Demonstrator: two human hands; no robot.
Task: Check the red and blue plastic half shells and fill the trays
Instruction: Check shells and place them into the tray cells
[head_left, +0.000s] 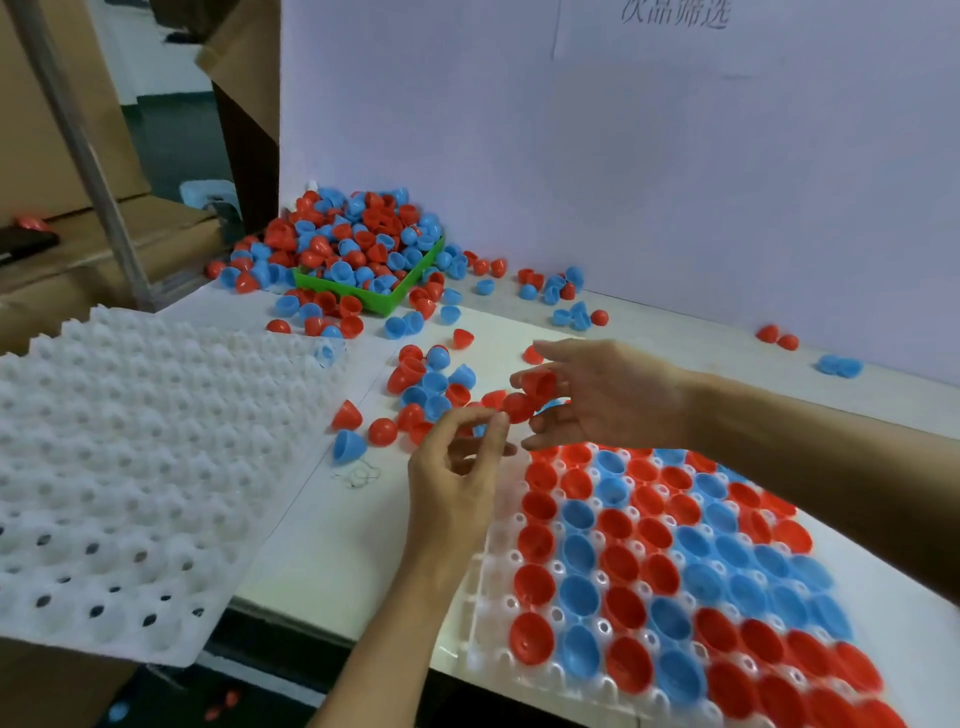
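My right hand (597, 395) hovers over the table's middle and holds red half shells (537, 384) in its curled fingers. A further red half shell (517, 406) sits between both hands, where my left hand (457, 462) touches it with thumb and fingertips. Below the hands lies a clear tray (493, 613) whose pockets hold red and blue shells (670, 561). A loose cluster of red and blue shells (426, 389) lies on the table just left of the hands.
A green bin (384, 304) heaped with shells stands at the back, with several spilled around it. A stack of white empty trays (130, 467) overhangs the table's left edge. A white wall panel stands behind. Cardboard boxes fill the far left.
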